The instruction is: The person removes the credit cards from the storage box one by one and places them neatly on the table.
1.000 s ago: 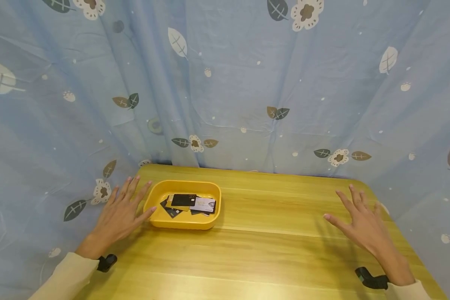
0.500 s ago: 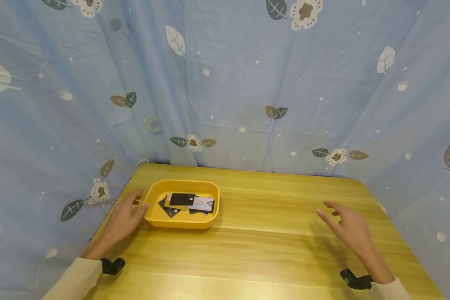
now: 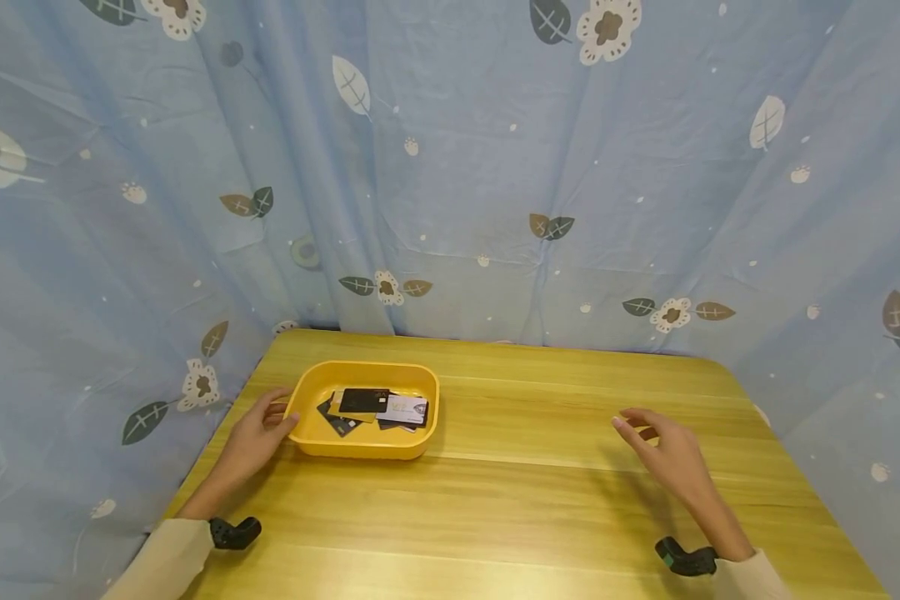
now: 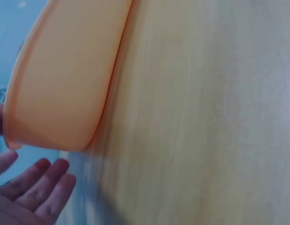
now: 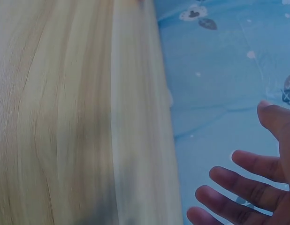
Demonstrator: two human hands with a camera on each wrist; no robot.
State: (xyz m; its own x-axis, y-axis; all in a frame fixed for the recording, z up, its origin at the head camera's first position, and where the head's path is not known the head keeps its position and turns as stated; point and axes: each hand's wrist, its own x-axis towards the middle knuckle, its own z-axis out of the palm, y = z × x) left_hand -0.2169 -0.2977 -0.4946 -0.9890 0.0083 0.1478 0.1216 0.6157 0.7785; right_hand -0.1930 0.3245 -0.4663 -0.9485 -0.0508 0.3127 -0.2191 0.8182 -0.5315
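A yellow plastic tray stands on the left part of the table with several overlapping cards in it, among them a black card and a white card. My left hand is at the tray's left end, the thumb by the rim and the fingers outside. In the left wrist view, those fingers are spread loosely beside the tray's wall, with a visible gap. Far to the right, my right hand hovers above the table, fingers loosely bent and holding nothing.
The wood-grain table has rounded far corners. A blue curtain with leaf and flower prints hangs behind it and along both sides. A black wrist device sits on each forearm.
Both hands have come down from a spread, raised pose, and their fingers are more bent. The left hand now lies against the tray's left end; the right hand has moved leftward.
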